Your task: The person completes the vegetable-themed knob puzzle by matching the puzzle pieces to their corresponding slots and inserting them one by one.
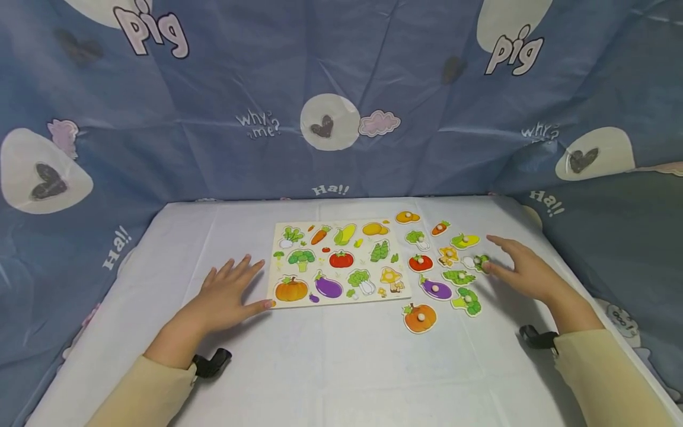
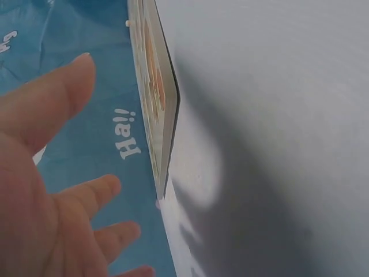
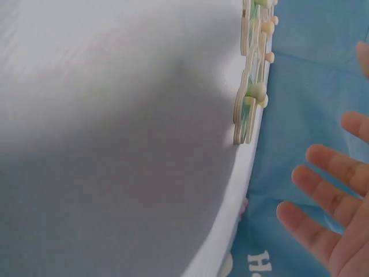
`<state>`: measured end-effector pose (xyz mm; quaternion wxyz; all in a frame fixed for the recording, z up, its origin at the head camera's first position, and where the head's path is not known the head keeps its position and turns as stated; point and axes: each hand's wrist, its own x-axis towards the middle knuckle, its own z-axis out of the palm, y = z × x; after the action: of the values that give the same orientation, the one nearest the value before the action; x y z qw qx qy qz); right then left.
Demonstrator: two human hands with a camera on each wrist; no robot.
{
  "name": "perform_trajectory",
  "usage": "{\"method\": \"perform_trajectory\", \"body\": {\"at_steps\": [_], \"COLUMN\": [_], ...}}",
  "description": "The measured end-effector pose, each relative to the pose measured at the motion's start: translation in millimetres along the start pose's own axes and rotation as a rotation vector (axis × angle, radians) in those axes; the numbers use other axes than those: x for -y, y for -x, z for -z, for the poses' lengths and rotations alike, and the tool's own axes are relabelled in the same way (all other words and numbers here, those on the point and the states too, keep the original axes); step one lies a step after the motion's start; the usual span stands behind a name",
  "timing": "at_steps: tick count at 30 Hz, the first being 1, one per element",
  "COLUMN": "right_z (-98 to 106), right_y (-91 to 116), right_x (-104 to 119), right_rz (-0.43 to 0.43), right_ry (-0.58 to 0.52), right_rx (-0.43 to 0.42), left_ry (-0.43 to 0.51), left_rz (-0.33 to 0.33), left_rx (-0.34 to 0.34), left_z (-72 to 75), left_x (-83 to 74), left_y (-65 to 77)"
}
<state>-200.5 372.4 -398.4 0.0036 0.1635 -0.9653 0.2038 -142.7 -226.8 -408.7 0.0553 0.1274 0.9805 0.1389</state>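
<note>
A vegetable puzzle board (image 1: 320, 299) lies flat on the white table, with printed vegetables on its face. To its right is a loose group of knobbed puzzle pieces, among them a pumpkin (image 1: 413, 323), an eggplant (image 1: 429, 287), a tomato (image 1: 416, 264) and a corn (image 1: 469, 238). My left hand (image 1: 226, 296) hovers at the board's left edge, fingers spread, holding nothing; the left wrist view shows its palm (image 2: 34, 213) beside the board's edge. My right hand (image 1: 525, 273) is held just right of the pieces, nearest the radish piece (image 1: 468, 262), with its fingers extended and nothing held.
White cloth covers the table (image 1: 331, 367). A blue printed cloth (image 1: 341, 166) rises behind it and along both sides. Each wrist wears a black device, one on the left (image 1: 213, 363) and one on the right (image 1: 536, 338).
</note>
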Motion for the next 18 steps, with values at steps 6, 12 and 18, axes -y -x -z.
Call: {"method": "perform_trajectory", "body": {"at_steps": [6,12,18], "right_z": [0,-2,-2], "right_y": [-7,-10,-12], "right_x": [-1,-5,-8], "right_rz": [-0.041,-0.071,-0.081], "right_ry": [-0.065,-0.094,-0.108], "right_rx": [0.016,0.029,0.041], "left_ry": [0.020,0.055,0.062], "left_rz": [-0.013,-0.008,-0.007], "left_rx": [0.021,0.049,0.065], "left_z": [-1.0,-1.4,-5.2], "left_x": [-1.5,-4.6,-4.2], "left_y": [-7.5,-15.5,-22.2]}}
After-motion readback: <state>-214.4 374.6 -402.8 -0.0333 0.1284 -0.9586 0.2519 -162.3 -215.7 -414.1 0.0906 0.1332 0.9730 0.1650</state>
